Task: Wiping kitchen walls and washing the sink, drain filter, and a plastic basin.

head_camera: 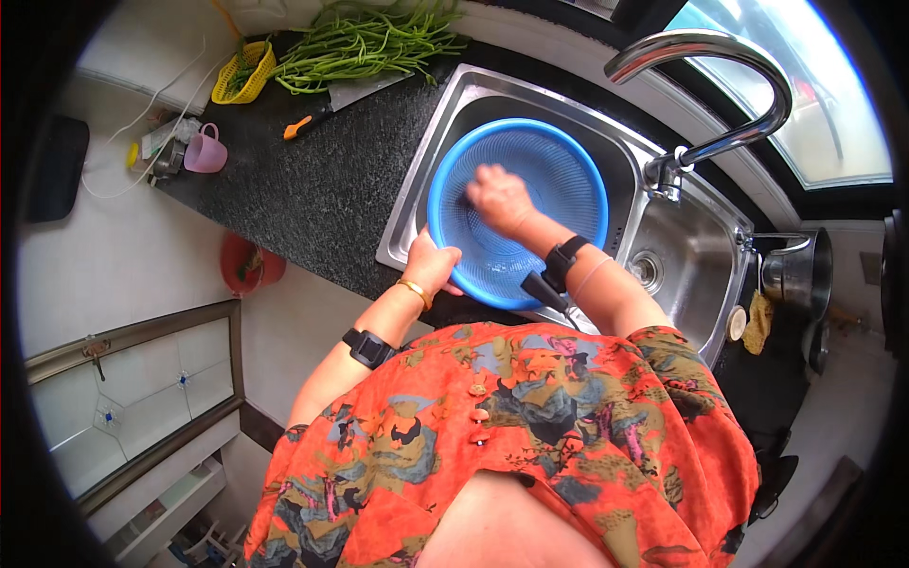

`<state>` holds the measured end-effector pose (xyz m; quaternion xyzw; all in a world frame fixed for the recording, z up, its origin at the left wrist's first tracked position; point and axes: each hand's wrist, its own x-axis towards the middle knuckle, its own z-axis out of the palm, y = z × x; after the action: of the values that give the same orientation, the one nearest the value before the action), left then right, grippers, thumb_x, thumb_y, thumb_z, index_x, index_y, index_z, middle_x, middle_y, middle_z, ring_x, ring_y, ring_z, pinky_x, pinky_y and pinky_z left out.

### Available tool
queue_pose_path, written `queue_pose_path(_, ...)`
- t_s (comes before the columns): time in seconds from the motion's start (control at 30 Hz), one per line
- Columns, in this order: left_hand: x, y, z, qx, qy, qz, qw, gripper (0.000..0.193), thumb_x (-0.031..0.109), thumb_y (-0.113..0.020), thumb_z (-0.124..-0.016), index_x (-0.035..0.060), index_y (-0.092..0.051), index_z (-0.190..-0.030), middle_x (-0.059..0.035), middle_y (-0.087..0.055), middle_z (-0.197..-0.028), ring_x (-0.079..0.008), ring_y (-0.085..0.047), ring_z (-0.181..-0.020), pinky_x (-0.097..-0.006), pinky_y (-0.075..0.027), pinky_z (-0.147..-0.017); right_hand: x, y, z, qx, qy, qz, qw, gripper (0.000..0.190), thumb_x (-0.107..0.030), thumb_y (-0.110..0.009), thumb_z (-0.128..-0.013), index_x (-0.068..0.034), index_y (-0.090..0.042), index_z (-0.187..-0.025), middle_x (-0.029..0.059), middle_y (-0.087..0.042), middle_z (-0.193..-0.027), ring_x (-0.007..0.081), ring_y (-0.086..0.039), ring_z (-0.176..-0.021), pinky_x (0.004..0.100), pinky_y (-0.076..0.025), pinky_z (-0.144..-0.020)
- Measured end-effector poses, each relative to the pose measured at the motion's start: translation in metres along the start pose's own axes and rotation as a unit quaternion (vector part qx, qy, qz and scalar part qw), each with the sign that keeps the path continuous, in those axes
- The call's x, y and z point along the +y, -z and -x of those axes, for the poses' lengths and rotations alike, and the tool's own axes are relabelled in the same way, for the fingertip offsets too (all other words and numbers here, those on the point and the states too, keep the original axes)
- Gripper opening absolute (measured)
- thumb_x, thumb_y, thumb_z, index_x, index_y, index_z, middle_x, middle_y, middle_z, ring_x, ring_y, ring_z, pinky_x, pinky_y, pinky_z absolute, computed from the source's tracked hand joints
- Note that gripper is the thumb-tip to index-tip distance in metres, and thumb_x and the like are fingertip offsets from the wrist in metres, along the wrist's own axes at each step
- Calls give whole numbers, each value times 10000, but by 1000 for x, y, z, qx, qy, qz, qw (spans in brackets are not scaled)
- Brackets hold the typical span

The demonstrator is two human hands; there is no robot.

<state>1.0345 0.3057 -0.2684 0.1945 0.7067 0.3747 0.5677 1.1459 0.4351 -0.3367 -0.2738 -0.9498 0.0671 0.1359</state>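
A round blue plastic colander (pixel 561 170) rests over the left basin of the stainless steel sink (pixel 469 85). My left hand (pixel 432 261) grips its near left rim, with the thumb on the rim. Inside the colander, my right hand (pixel 499 199) is curled and blurred near the left inner wall. Something dark shows under its fingers, too blurred to name. A little water glistens at the near side of the colander's inside.
A chrome faucet (pixel 710 46) arches over the right basin (pixel 685 263). On the dark counter (pixel 305 184) lie a cleaver (pixel 355 96), long green vegetable stems (pixel 369 42), a yellow basket (pixel 245 74) and a pink mug (pixel 206 150). A red bucket (pixel 248 266) stands below the counter.
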Motion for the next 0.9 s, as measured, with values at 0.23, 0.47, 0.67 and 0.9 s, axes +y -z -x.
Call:
queue_pose_path(0.23,-2,0,-3,0,-18,-2,1000,475,-37,-498,-668,-11,-416,-1136,-138,-559,-835,-258,-617,-555,-357,-544,-368,13,23,15,-40,-227,-36,972,98,-133,-510,-803,-83,-572,-860,137,-503,-945,318,-572,-811,413,-511,-643)
queue_pose_path(0.47,-1,-5,-3,-5,-26,-15,1000,495,-44,-484,-668,4,-415,-1156,-129,-562,-825,-249,-616,-545,-348,-541,-364,-3,-7,13,-12,-63,-44,997,106,-112,-521,-772,-82,-575,-859,148,-510,-879,306,-594,-764,398,-524,-602)
queue_pose_path(0.67,-23,-3,-22,-7,-73,-45,996,412,-50,-482,-673,-16,-441,-1081,-123,-563,-806,-253,-620,-545,-344,-539,-363,-2,-7,5,-36,-225,-53,972,105,-126,-520,-787,-49,-558,-847,189,-559,-877,345,-632,-683,443,-522,-563)
queue_pose_path(0.9,5,-7,-6,-13,-29,-7,999,387,-46,-484,-673,-33,-450,-1059,-136,-565,-791,-259,-622,-543,-349,-539,-361,54,-10,13,-32,-397,-41,916,132,-155,-536,-779,-54,-576,-855,168,-571,-880,340,-624,-722,450,-514,-611)
